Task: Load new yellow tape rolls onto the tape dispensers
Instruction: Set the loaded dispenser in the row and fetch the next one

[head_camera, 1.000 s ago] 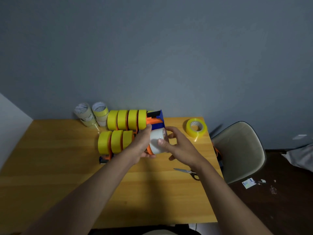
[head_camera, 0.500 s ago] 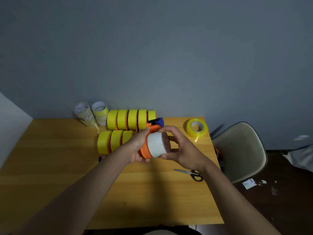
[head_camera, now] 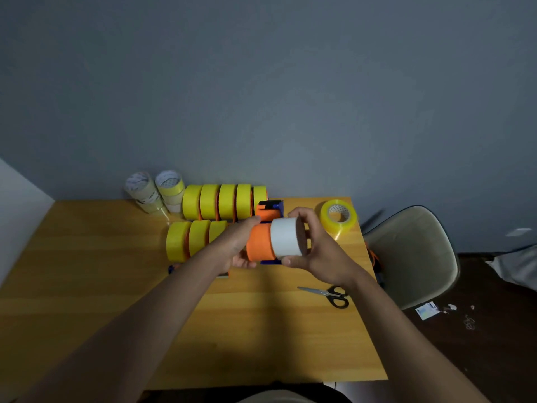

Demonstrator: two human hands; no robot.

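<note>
Lifted clear of the wooden table [head_camera: 261, 330] in the last second, the orange dispenser hub [head_camera: 258, 242] sits in the left hand [head_camera: 236, 247] while the right hand [head_camera: 315, 245] grips a spent white cardboard core [head_camera: 286, 241], now half off; the translucent yellow tape roll [head_camera: 338, 217] waits just beyond the right hand.

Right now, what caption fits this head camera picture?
Both hands pull a white core off an orange dispenser hub above the table.

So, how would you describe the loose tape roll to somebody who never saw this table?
Look at the wooden table, at its far right corner near the chair. The clear yellowish roll lies there alone, apart from the opaque yellow rolls in rows.
</note>
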